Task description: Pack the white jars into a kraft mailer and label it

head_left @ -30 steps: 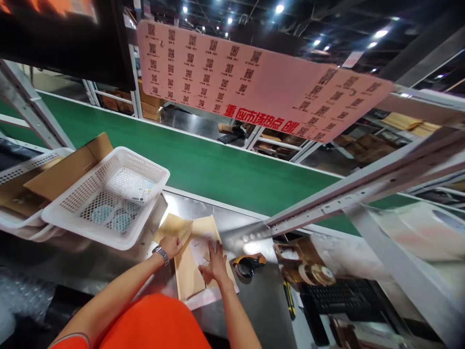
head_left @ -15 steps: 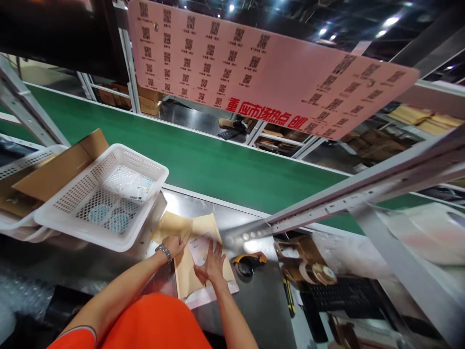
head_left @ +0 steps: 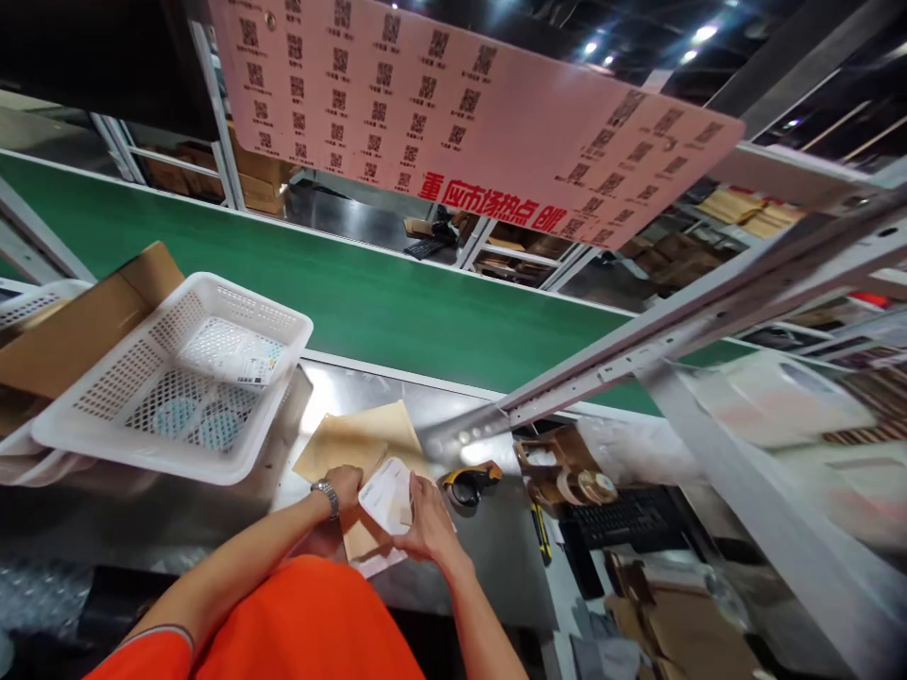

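A flat white packet (head_left: 387, 493) with faint print is tilted up in my right hand (head_left: 431, 521), thumb on the near side and fingers along its right edge. Beneath it, brown paper mailers (head_left: 386, 428) lie overlapping on the metal bench. My left hand (head_left: 346, 485), with a metal-banded watch (head_left: 327, 498) at the wrist, is closed on the mailer's left part; its fingertips are hidden. A pinkish-white sheet edge shows under the mailer's near end. Right of the mailers sits a yellow and black tape dispenser (head_left: 469, 484).
A white perforated basket (head_left: 77, 430) holding a bubble-wrapped packet stands left, beside a cardboard box (head_left: 92, 326). A green conveyor belt (head_left: 368, 293) runs behind the bench. A metal post (head_left: 609, 354) slants at right, near a keyboard (head_left: 627, 519). A pink code board (head_left: 524, 123) hangs above.
My right hand has gone from lying spread over the white packet on the mailer to gripping it and tilting it up. My left hand stays at the mailer. The view has shifted right.
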A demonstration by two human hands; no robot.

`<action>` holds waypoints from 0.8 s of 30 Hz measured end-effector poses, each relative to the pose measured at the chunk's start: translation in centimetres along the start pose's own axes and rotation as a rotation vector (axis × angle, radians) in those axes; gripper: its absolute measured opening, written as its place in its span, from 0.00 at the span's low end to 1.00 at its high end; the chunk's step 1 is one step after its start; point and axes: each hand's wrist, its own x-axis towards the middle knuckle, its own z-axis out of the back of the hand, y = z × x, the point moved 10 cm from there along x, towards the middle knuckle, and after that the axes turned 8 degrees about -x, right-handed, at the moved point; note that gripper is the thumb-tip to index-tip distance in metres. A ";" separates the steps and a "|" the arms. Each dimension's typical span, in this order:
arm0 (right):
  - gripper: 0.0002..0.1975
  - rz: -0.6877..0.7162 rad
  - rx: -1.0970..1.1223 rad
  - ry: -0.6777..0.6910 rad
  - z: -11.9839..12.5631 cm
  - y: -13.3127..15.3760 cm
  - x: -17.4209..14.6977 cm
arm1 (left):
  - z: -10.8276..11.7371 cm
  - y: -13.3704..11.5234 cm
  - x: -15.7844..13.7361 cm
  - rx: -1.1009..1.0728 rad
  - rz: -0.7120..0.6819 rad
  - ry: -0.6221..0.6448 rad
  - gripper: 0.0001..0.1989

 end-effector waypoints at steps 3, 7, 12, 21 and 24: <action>0.59 -0.038 0.048 0.001 -0.3 -0.2 -1.2 | -1.8 0.4 0.0 -0.014 -0.013 0.035 0.09; 0.49 -0.050 0.105 -0.042 -0.4 -0.1 -2.2 | -2.2 1.3 -0.4 -0.040 -0.004 0.016 0.08; 0.35 -0.022 0.114 -0.166 0.4 0.7 -2.9 | -1.7 1.7 -1.3 -0.051 -0.005 -0.025 0.10; 0.32 -0.006 0.123 -0.213 0.2 2.0 -1.5 | -1.0 1.8 -2.5 0.003 -0.019 -0.125 0.18; 0.31 0.004 0.104 -0.211 -0.5 2.9 -1.1 | -0.3 1.4 -3.0 0.024 -0.030 -0.162 0.18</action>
